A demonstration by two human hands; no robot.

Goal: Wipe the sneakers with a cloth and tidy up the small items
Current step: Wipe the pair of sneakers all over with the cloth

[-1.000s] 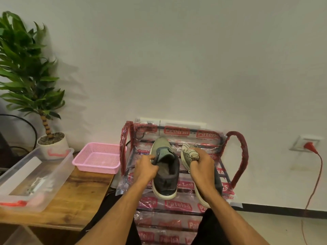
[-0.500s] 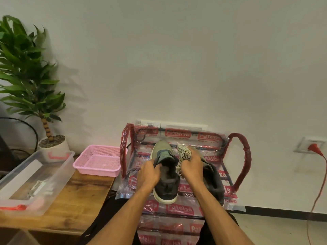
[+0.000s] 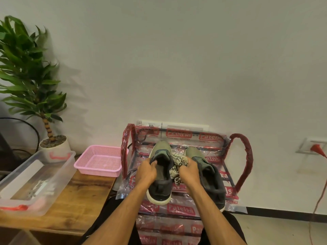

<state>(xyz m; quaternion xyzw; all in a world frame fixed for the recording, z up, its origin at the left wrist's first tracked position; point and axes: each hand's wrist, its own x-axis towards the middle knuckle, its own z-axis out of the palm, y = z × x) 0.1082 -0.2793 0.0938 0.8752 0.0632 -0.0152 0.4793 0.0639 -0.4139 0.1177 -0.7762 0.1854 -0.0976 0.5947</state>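
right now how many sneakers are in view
2. The left sneaker is over the wrapped rack, its collar gripped by the left hand. The right sneaker lies beside it on the rack, next to the right hand holding the cloth. The arms hide parts of the lower shelves.

The left sneaker (image 3: 160, 147) at 6 o'clock is showing a matt, suede-like olive upper and a smooth pale sole; the cloth (image 3: 179, 161) beside it is looking soft and crumpled. Glossy, wrinkled clear film is wrapping the shoe rack (image 3: 245, 156). At 9 o'clock, the pink plastic basket (image 3: 99, 169) is looking perforated, the storage box (image 3: 53, 175) clear, the wooden desk (image 3: 79, 200) grained.
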